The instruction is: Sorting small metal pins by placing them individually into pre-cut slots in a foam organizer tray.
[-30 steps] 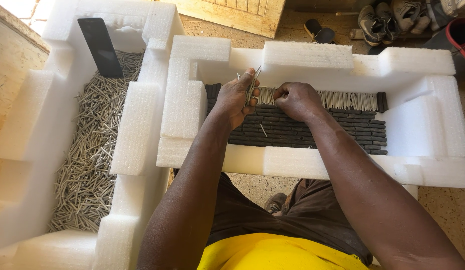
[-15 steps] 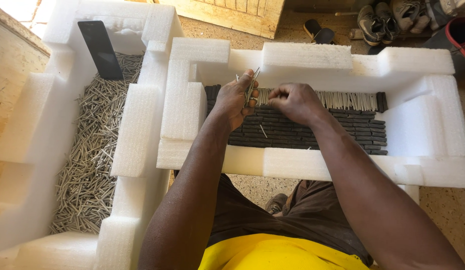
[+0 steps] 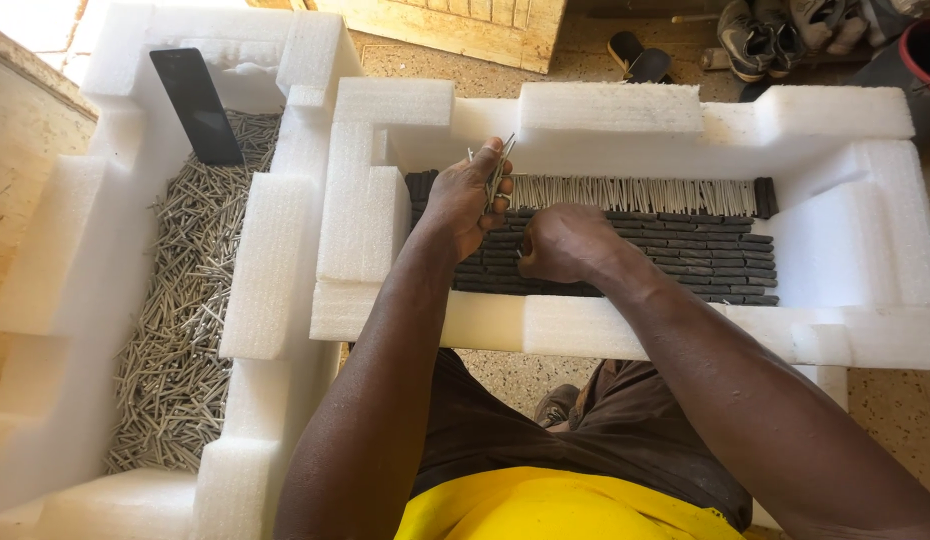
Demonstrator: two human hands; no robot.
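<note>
My left hand (image 3: pixel 470 200) holds a small bunch of thin grey metal sticks (image 3: pixel 497 170) upright over the left end of a white foam tray (image 3: pixel 605 120). My right hand (image 3: pixel 560 245) is closed, knuckles up, resting on rows of dark strips (image 3: pixel 705 255) that line the tray floor; whether it pinches a stick is hidden. A row of pale sticks (image 3: pixel 635 195) stands packed along the tray's far wall.
A second white foam tray (image 3: pixel 270 270) on the left is heaped with loose grey sticks (image 3: pixel 180 320). A black phone-like slab (image 3: pixel 197 105) leans in its far corner. Shoes (image 3: pixel 785 30), a red bucket (image 3: pixel 925 50) and a wooden board (image 3: pixel 455 25) lie beyond.
My right hand has dropped from the stick row toward me onto the dark strips. The left hand stays in place with its bunch of sticks.
</note>
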